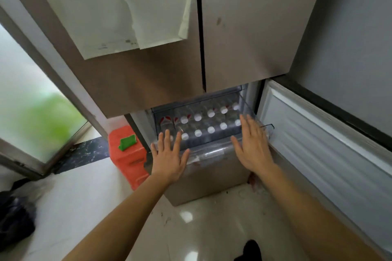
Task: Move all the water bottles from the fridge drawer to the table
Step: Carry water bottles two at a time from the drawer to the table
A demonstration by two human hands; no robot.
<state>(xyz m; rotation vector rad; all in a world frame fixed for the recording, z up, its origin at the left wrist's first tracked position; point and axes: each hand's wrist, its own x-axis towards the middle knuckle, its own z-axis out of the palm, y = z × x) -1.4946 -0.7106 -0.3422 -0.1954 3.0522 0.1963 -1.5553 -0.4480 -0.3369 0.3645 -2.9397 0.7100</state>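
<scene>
Fridge drawer (212, 151) holds clear, white-capped water bottles (198, 133) in rows.

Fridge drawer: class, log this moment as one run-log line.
drawer: open; water bottles: inside, in rows; left hand: open, at front rim; right hand: open, at right rim

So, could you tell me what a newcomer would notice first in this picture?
Two open hands spread over the clear drawer low in the fridge, the left hand at its left front, the right hand over its right end. Rows of white-capped bottles stand inside. An orange box sits left of the fridge.
</scene>
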